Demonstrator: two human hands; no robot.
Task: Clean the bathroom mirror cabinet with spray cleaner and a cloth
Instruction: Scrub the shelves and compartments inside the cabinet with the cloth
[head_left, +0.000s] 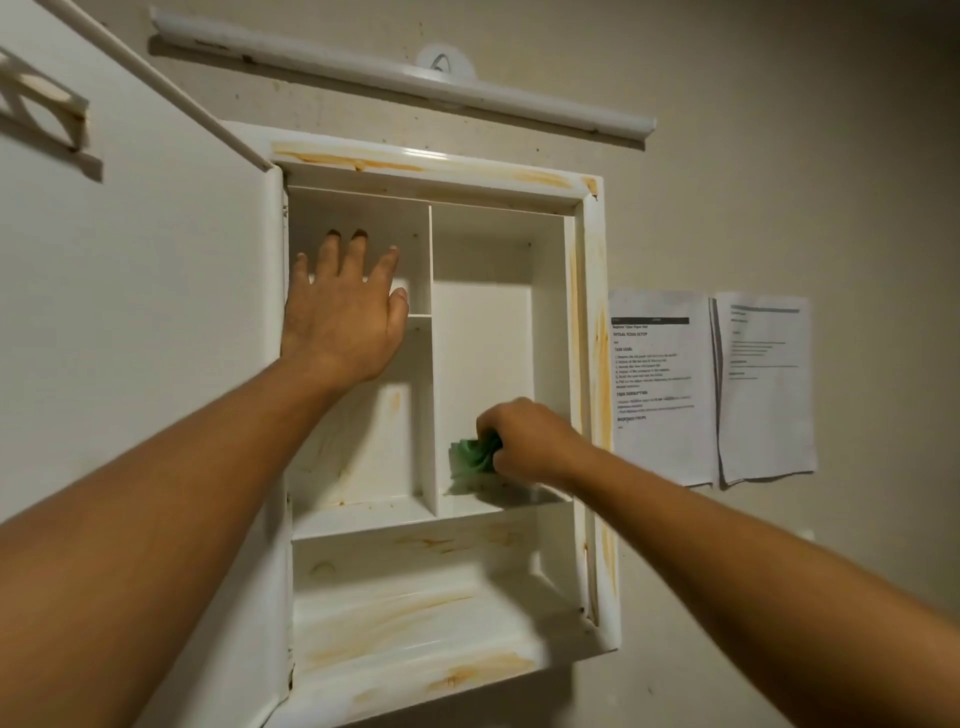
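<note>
The white wall cabinet (592, 364) hangs open, its shelves bare and streaked with orange-brown stains. Its door (145, 312) is swung out to the left. My left hand (343, 312) is spread flat with straight fingers over the upper left compartment, by the hinge edge. My right hand (530, 441) grips a crumpled green cloth (470, 460) low in the tall right compartment, just above that compartment's floor. No spray bottle is in view.
A white tube light (405, 78) is fixed to the wall above the cabinet. Two printed paper sheets (711, 384) are stuck to the beige wall right of the cabinet. The wide bottom shelf (415, 623) carries heavy orange streaks.
</note>
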